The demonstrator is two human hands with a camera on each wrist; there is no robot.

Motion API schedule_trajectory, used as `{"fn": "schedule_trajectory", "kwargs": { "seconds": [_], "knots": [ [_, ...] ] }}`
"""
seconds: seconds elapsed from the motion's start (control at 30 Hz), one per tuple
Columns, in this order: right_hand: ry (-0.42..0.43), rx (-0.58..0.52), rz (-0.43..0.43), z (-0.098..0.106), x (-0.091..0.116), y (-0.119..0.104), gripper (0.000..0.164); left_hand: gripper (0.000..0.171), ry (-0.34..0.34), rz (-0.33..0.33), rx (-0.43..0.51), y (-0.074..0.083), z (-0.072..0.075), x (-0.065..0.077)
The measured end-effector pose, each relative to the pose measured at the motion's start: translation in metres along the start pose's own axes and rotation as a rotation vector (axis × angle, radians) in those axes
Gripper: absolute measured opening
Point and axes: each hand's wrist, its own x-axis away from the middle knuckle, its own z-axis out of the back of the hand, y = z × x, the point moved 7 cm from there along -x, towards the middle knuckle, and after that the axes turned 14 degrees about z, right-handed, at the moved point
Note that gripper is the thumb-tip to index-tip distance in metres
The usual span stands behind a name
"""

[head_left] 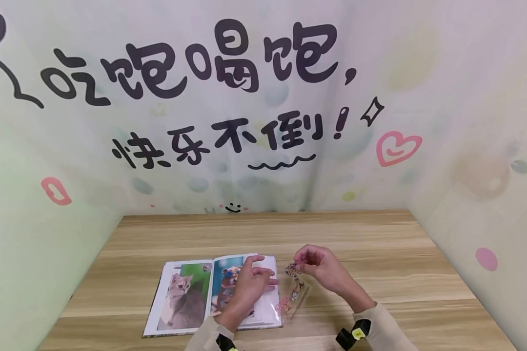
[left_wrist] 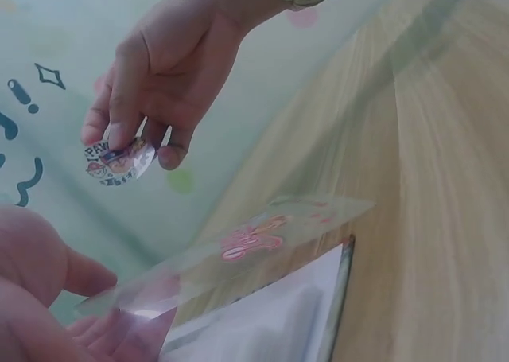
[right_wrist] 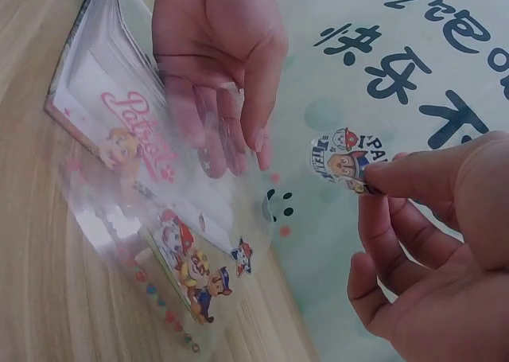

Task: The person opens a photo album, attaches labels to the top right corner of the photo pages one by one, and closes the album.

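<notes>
My left hand [head_left: 251, 286] is above the right page of an open photo album [head_left: 156, 312]. It holds a clear sticker sheet [right_wrist: 119, 219] between thumb and fingers, and the fingers show through the plastic in the right wrist view. Pink lettering and cartoon dogs are printed on the sheet, which reaches past the album's right edge. To the right, my right hand [head_left: 327, 269] pinches a small round cartoon-dog sticker [right_wrist: 343, 161] between thumb and fingertip. In the left wrist view this sticker [left_wrist: 119, 163] hangs free of the sheet.
The album's left page carries a cat photo [head_left: 184, 302], and a small sticker [head_left: 207, 267] sits at its upper corner. On the right page is a bear-like animal picture [head_left: 221, 287]. A wooden table [head_left: 377, 243] lies beneath, with a printed cloth [head_left: 263, 185] behind it.
</notes>
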Motion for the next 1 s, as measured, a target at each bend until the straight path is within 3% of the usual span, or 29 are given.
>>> {"fn": "schedule_trajectory", "kwargs": {
  "seconds": [0.2, 0.47, 0.73, 1.0],
  "knots": [
    [0.032, 0.003, -0.045, 0.003, 0.000, 0.003, 0.016, 0.052, -0.026, -0.001, 0.050, -0.001, -0.007, 0.002],
    [0.071, -0.011, -0.108, 0.006, 0.001, 0.006, 0.019, 0.064, -0.048, -0.017, -0.034, -0.004, -0.016, 0.004],
    [0.087, -0.027, -0.127, 0.008, 0.004, 0.007, 0.020, 0.056, 0.023, -0.038, -0.075, -0.006, -0.024, 0.003],
    [0.078, -0.029, -0.133, 0.009, 0.003, 0.007, 0.023, 0.046, 0.045, -0.045, -0.066, -0.005, -0.025, 0.006]
  ]
}}
